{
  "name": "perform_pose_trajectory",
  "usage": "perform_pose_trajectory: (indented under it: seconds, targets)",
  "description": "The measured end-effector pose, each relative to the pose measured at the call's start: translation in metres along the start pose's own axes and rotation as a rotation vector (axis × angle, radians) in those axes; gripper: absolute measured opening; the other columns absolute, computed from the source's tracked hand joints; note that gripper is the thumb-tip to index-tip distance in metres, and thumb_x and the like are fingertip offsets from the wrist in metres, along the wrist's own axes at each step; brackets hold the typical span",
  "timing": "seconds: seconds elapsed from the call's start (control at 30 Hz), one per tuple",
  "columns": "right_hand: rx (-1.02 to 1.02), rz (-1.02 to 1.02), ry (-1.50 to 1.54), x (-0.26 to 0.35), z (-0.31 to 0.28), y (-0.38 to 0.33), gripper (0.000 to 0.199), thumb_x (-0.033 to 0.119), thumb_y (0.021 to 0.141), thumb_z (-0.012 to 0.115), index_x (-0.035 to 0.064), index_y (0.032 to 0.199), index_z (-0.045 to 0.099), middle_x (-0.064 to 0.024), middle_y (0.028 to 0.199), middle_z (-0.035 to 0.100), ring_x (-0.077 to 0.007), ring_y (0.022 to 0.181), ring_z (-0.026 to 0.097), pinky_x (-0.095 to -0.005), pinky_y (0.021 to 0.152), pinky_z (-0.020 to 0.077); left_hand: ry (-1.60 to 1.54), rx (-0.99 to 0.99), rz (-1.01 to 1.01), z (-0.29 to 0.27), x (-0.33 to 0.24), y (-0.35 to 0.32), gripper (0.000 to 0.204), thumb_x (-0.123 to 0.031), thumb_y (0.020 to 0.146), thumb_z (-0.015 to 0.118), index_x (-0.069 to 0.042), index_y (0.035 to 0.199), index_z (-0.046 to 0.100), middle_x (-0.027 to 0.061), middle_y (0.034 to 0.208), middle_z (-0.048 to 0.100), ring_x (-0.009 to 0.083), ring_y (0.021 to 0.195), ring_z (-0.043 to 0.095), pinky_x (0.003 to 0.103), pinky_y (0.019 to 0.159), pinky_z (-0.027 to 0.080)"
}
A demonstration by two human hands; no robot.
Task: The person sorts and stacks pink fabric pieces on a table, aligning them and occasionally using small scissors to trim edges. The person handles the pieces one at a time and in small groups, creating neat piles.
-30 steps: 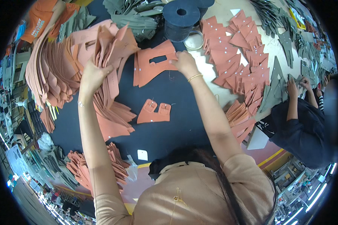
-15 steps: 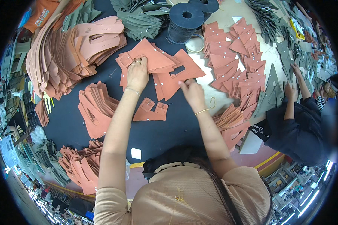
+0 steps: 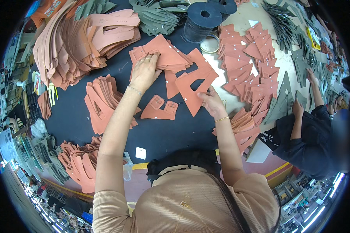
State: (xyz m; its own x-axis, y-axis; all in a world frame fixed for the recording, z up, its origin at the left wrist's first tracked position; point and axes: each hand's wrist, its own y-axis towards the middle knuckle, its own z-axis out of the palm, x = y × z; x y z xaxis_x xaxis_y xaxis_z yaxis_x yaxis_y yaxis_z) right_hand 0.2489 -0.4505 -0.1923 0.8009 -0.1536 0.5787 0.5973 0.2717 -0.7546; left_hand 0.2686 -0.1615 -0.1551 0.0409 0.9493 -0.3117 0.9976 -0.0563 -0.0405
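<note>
Panel (image 3: 188, 95), orange, windowed, right hand (image 3: 213, 104) is pinching its right edge, left hand (image 3: 145, 72) is resting on orange stack (image 3: 172, 57), its grip unclear, black bench (image 3: 182, 136) beneath

A black spool (image 3: 198, 30) stands on the far part of the tabletop (image 3: 175, 136), with a second spool (image 3: 226, 5) just behind it to the right. Close by its near side lies a pale ring (image 3: 209, 51). Dark green pieces (image 3: 157, 22) are heaped to its left, dark strips (image 3: 280, 24) well to its right. Far nearer than the spool lies a small white card (image 3: 140, 153); a dark-clothed co-worker (image 3: 315, 139) is off to its near right.
</note>
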Motion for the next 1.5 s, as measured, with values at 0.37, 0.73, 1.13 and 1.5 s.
perform_pose_trajectory:
  seconds: [0.37,0.73,1.13,1.5]
  targets:
    - [-0.175,-0.130,0.175,-0.015,0.070,0.030,0.036,0.009,0.090,0.065,-0.0035,0.122,0.054,-0.0092,0.114,0.062,-0.0159,0.103,0.062,-0.0308,0.085,0.0529,-0.039,0.159,0.060,-0.006,0.017,0.009,0.067,-0.019,0.072,0.076,-0.007,0.132,0.047,0.0189,0.110,0.062,0.0348,0.105,0.059,0.042,0.091,0.045]
    - [-0.084,-0.287,-0.271,0.000,0.030,0.018,0.033,0.003,0.086,0.065,-0.0006,0.116,0.055,-0.0046,0.106,0.064,-0.0112,0.095,0.060,-0.0274,0.083,0.0497,0.008,0.011,-0.024,0.004,-0.003,-0.003,0.058,-0.012,0.077,0.070,-0.004,0.129,0.046,0.0179,0.126,0.053,0.0330,0.117,0.052,0.042,0.096,0.041]
    - [-0.138,-0.392,-1.318,0.024,-0.023,-0.038,0.027,0.011,0.086,0.065,-0.0027,0.105,0.050,-0.0171,0.090,0.061,-0.0265,0.088,0.063,-0.0314,0.081,0.0477,-0.154,0.104,-0.331,0.060,-0.104,-0.157,0.055,-0.019,0.072,0.076,0.000,0.118,0.052,0.0195,0.119,0.052,0.0369,0.101,0.059,0.043,0.087,0.048]
    - [0.632,-0.200,-1.128,0.069,0.005,-0.070,0.023,0.016,0.090,0.063,0.0080,0.110,0.058,-0.0049,0.088,0.063,-0.0136,0.088,0.061,-0.0305,0.082,0.0462,-0.300,0.033,-0.197,0.026,-0.077,-0.179,0.043,-0.012,0.076,0.069,-0.002,0.116,0.055,0.0192,0.114,0.056,0.0368,0.102,0.058,0.043,0.086,0.048]
